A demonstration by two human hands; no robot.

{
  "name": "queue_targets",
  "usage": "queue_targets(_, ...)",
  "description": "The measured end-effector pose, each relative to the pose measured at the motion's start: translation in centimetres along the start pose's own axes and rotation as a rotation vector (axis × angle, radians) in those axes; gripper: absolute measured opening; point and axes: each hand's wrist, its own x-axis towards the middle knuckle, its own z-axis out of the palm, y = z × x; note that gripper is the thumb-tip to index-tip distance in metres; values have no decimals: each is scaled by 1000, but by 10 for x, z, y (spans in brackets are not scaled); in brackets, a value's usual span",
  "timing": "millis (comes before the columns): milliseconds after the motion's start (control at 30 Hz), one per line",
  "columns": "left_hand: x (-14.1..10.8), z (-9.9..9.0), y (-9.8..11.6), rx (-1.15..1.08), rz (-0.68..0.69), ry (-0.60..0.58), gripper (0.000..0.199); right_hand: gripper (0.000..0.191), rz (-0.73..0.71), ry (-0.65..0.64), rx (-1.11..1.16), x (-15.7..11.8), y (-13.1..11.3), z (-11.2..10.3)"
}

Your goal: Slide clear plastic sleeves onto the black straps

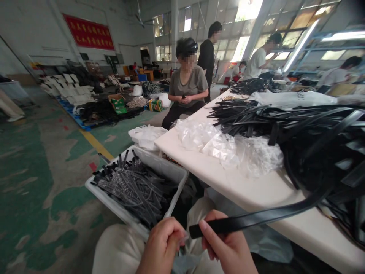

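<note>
My right hand grips a black strap close to its blunt end, thumb on top. From there the strap runs right, over the table edge, into a large pile of black straps. Just left of the strap's end, my left hand is closed in a pinch on a small piece of clear plastic. The plastic is near the strap's tip; whether they touch I cannot tell. Both hands are above my lap.
A white bin of plastic-wrapped straps stands on the floor at left. Crumpled clear bags lie on the pale table. Beyond the table corner a person sits facing this way. More people are farther back.
</note>
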Motion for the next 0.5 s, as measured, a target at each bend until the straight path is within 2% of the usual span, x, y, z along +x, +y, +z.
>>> queue_targets(233, 0, 4, 0, -16, 42, -16, 34, 49, -74, 14, -72, 2, 6, -1)
queue_targets(400, -1, 8, -6, -23, 101, 10, 49, 51, -68, 8, -83, 3, 19, -1)
queue_targets(500, -2, 12, -10, -24, 90, 37, 55, 51, -80, 17, -90, 5, 26, -2)
